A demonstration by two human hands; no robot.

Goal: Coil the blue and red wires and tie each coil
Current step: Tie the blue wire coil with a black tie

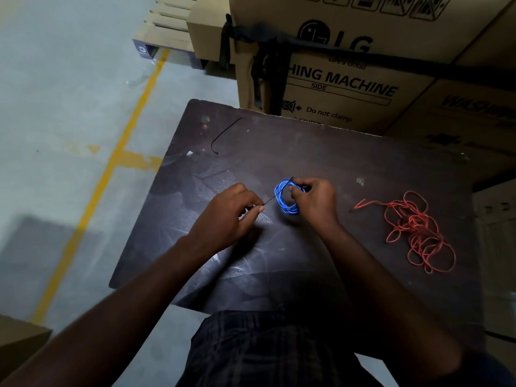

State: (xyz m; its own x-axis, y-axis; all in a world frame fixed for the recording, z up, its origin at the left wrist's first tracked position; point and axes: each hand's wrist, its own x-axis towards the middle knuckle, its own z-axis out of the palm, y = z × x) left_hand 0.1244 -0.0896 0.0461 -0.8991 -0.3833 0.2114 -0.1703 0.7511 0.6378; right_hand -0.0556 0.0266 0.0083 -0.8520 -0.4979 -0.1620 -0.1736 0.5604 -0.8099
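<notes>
You worked at a dark, scuffed table top with a chipped far edge, which stood against stacked cardboard boxes. On its right part lay the red wire, loose and tangled, with one free end pointing left. Near the far left corner lay a black tie, bent into a hook shape and well apart from the red wire. A small pale scrap sat on the surface between the middle and the red wire. The surface showed whitish scratches and stains.
</notes>
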